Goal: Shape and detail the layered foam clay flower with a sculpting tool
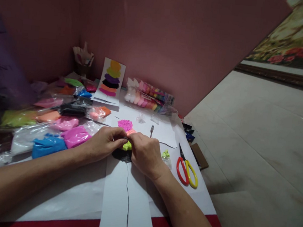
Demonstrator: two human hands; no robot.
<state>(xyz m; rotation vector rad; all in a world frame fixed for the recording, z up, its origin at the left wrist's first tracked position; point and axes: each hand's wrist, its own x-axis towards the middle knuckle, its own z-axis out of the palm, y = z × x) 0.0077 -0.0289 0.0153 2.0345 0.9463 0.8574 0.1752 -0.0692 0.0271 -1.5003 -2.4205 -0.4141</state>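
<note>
My left hand (105, 143) and my right hand (145, 152) meet over a white paper sheet (127, 200) with a thin black line drawn down it. Both hands have their fingers curled and pinched together on a layered clay figure (126, 129) built on the sheet. Its magenta top layer shows above my fingers, with an orange sliver, a yellow-green layer and a black layer (122, 156) below. What my fingertips pinch is hidden between the hands.
Several bags of coloured clay (59, 126) lie at the left. A finished sample card (110, 81) leans on the pink wall, beside a packet of clay sticks (147, 97). Red-and-yellow scissors (187, 168), a small fork (151, 129) and a green clay scrap (165, 154) lie at the right.
</note>
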